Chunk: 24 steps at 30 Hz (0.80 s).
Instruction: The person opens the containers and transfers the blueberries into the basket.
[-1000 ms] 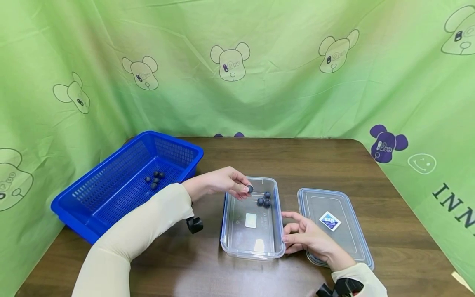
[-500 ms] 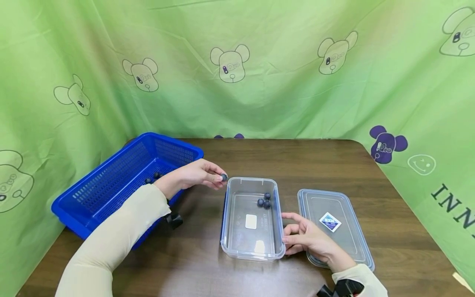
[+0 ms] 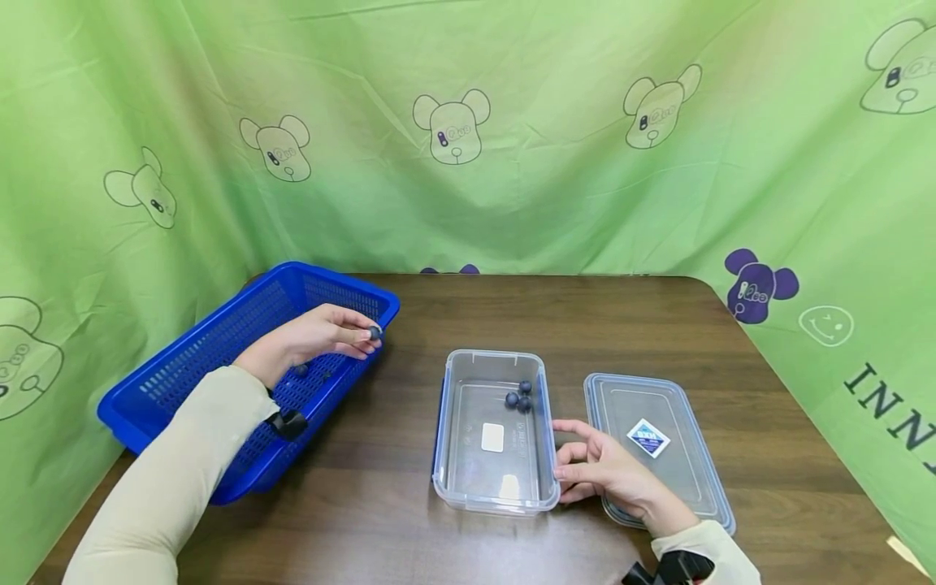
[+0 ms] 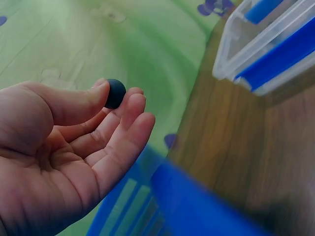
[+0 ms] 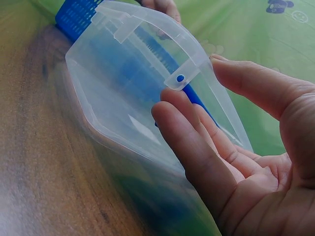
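1. With our left hand (image 3: 322,331) we pinch one dark ball (image 3: 374,332), thumb against fingers, above the right rim of the blue basket (image 3: 392,307); too light a pinch could drop it onto the desk (image 3: 570,325).
2. Our right hand (image 3: 607,470), fingers loosely spread, touches the clear container (image 3: 468,479) on its right side; pushing harder could slide it.
3. Jolting it could roll the three loose balls (image 3: 512,400) inside.

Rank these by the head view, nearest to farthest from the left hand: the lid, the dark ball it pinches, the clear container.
1. Dark ball: pinched in the left hand itself.
2. Clear container: off to that hand's right.
3. Lid: farthest right, past the clear container.
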Motion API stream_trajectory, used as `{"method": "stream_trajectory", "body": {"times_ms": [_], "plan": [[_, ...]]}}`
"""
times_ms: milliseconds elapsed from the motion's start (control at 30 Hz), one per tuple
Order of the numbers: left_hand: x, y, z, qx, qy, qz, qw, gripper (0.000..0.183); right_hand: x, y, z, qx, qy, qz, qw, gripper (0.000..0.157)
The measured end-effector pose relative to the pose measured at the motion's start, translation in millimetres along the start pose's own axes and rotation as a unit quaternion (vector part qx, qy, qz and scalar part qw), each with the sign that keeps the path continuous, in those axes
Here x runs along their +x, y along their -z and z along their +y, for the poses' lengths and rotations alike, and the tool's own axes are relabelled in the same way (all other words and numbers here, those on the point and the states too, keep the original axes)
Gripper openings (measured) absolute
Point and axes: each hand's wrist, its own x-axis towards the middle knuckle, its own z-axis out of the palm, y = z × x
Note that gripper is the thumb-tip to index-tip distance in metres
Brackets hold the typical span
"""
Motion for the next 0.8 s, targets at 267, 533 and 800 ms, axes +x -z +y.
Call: {"method": "stream_trajectory", "body": {"times_ms": [267, 533, 800], "plan": [[-15.8, 32.0, -12.8, -0.006, 0.023, 0.037, 0.9990, 0.030, -0.3, -0.9, 0.2, 0.001, -0.002, 0.005, 1.000, 0.074], [-26.7, 62.1, -29.1, 0.003, 0.069, 0.055, 0.9961, 0.031, -0.6, -2.0, 0.3, 0.004, -0.002, 0.006, 1.000, 0.074], [-44.1, 86.9, -45.9, 0.020, 0.142, 0.051, 0.9884, 0.030, -1.1, -1.2, 0.2, 0.002, -0.003, 0.008, 1.000, 0.073]]}}
